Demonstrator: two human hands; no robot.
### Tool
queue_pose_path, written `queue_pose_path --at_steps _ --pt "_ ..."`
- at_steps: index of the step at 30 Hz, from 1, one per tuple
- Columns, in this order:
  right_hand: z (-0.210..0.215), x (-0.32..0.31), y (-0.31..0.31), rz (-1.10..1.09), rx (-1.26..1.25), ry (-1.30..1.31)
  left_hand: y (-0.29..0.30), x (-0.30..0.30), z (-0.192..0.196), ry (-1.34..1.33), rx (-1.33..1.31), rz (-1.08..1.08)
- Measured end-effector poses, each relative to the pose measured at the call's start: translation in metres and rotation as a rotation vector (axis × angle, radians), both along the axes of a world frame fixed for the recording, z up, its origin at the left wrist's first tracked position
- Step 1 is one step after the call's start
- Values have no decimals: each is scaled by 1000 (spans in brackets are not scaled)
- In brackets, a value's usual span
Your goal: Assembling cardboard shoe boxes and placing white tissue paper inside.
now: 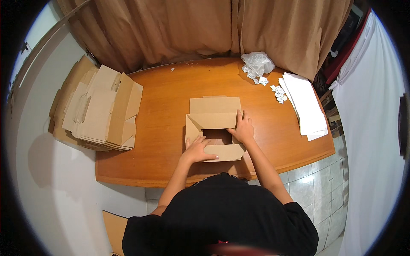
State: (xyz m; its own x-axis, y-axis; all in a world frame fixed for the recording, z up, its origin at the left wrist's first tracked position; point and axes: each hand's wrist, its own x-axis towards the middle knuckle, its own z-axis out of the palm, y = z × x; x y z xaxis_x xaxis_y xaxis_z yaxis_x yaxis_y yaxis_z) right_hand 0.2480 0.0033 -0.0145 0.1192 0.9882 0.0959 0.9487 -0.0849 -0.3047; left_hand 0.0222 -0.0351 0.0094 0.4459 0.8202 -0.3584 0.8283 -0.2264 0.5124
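A brown cardboard box (218, 120) stands partly folded in the middle of the wooden table. Its far flap lies outward, and the opening in the middle shows a brown inside. At the near left corner, my left hand (195, 150) grips the box, its fingers over the left side and the thumb along the near flap. On the right side my right hand (244, 129) holds the edge, thumb at the opening and fingers reaching toward the far right corner. Whatever lies beneath both palms is hidden.
A stack of flattened cardboard boxes (94, 109) leans at the table's left end by the wall. At the far right are a clear plastic bag (259, 63), several small white packets (279, 94) and a pile of white sheets (304, 104). Brown curtains (188, 30) hang behind the table (160, 123).
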Motion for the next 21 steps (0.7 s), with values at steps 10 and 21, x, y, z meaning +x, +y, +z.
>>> queue_pose_path --at_steps 10,21 --pt "-8 15 10 40 3 276 11 -29 22 -125 -50 56" --pt "-21 28 13 93 2 550 32 -4 -35 -258 313 585"
